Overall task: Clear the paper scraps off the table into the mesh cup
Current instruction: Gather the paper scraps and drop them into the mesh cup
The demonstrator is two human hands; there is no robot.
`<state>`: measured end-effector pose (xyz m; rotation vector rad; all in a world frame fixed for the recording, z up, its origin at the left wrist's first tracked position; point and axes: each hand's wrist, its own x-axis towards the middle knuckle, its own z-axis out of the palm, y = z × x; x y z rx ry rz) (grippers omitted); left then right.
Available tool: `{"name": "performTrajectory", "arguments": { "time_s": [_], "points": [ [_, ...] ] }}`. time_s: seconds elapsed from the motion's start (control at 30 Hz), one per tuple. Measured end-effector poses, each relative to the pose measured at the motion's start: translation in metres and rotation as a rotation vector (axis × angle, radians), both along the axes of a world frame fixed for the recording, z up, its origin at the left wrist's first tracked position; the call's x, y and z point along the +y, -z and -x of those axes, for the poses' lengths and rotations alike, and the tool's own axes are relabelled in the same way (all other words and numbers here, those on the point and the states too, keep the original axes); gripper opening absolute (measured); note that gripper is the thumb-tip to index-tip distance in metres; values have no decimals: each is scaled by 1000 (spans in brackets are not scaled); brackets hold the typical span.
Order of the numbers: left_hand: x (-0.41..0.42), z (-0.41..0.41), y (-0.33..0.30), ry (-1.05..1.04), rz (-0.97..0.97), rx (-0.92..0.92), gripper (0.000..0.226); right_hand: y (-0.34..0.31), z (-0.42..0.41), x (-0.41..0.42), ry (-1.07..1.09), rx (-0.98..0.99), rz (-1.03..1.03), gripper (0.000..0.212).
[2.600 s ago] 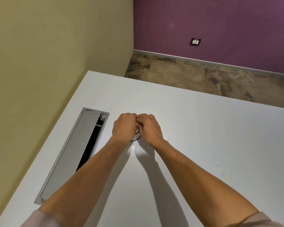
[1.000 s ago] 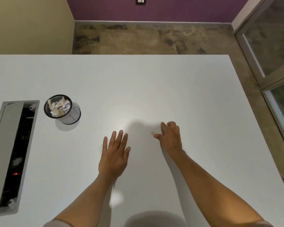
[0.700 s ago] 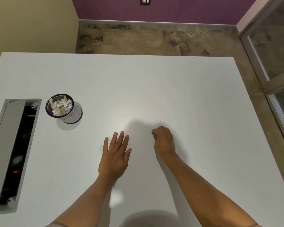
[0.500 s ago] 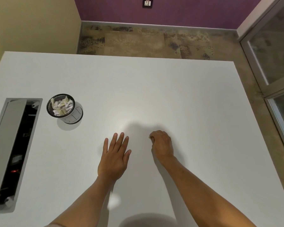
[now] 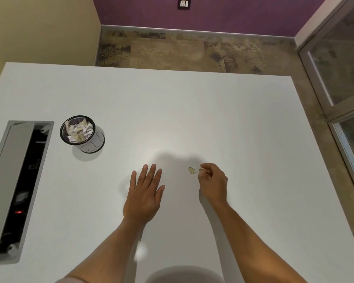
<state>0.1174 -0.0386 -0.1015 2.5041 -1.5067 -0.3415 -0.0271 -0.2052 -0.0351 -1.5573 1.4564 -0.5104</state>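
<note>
Head view, looking down on a white table (image 5: 192, 119). Left hand (image 5: 144, 196) lies flat, palm down, fingers straight and slightly spread. Right hand (image 5: 213, 181) sits beside it with fingers curled inward; whether anything is pinched between thumb and forefinger cannot be told. One small paper scrap (image 5: 191, 170) lies on the table just left of the right hand's fingertips, apart from them. Mesh cup (image 5: 82, 134), filled with crumpled paper scraps, stands well beyond and left of the left hand, next to a cable tray (image 5: 14, 186).
</note>
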Motion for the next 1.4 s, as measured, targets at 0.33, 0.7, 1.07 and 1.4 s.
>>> {"name": "performTrajectory", "arguments": {
  "time_s": [0.33,0.7,1.07,1.4],
  "points": [
    [-8,3,-18,-11,151,-36,45,-7,54,-6,299,-292,-350,26],
    [-103,22,-51,322,-35,181,42,0,77,-15,343,-269,-322,24],
    [-118,26,-64,341,-271,85,30,9,75,-2,247,-315,-433,17],
    [-77,18,-75,92,-280,165,19,-12,46,13,169,-351,-506,15]
  ]
}}
